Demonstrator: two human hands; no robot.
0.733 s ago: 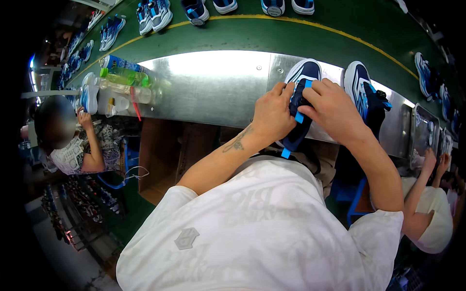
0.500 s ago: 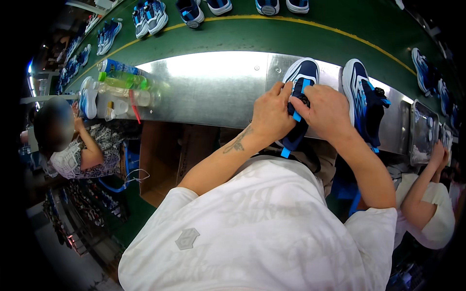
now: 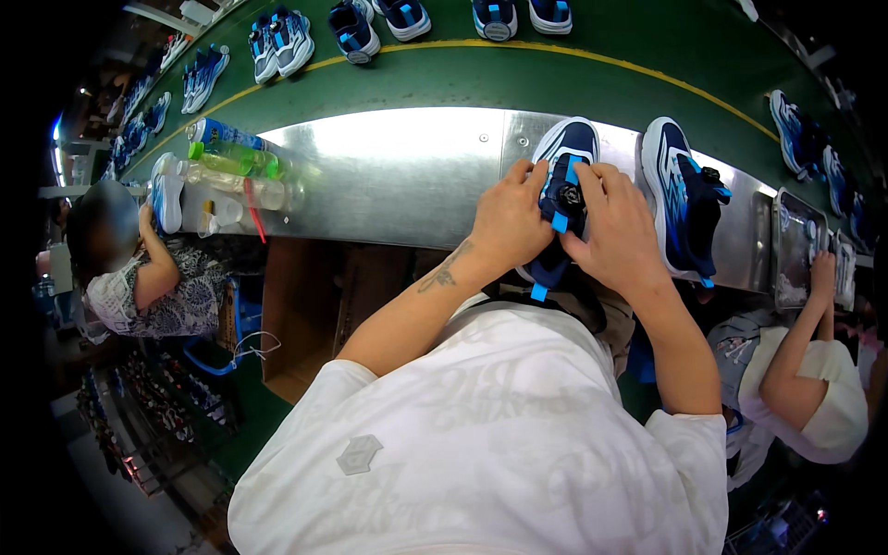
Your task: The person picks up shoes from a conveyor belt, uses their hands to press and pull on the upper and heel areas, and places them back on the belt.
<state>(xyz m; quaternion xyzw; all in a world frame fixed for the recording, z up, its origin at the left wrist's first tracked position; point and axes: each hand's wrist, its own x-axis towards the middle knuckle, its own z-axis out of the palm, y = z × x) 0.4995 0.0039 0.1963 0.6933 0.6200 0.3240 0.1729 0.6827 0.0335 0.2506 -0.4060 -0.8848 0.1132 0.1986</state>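
Note:
A navy, white and light-blue sneaker [image 3: 567, 139] lies toe-away on the metal bench in front of me, its heel reaching over the near edge. My left hand [image 3: 511, 217] is closed on its left side, fingertips by the laces area. My right hand [image 3: 618, 222] holds the right side, with its fingers along the upper and its thumb lower, near the collar. Between the hands a black round dial [image 3: 570, 195] shows on the tongue, a light-blue tab below it. A matching sneaker [image 3: 683, 203] stands just right of my right hand, touched by neither hand.
Several drink bottles [image 3: 240, 165] lie at the bench's [image 3: 398, 176] left end. Beyond it, a green surface [image 3: 407, 79] carries more sneakers. An open cardboard box [image 3: 301, 310] sits below the bench. Co-workers sit at left and right; a metal tray [image 3: 797, 250] is by the right one.
My right thumb has moved off the tongue and down toward the collar, uncovering the dial. My right fingers now lie along the shoe's side. The whole view has shifted slightly.

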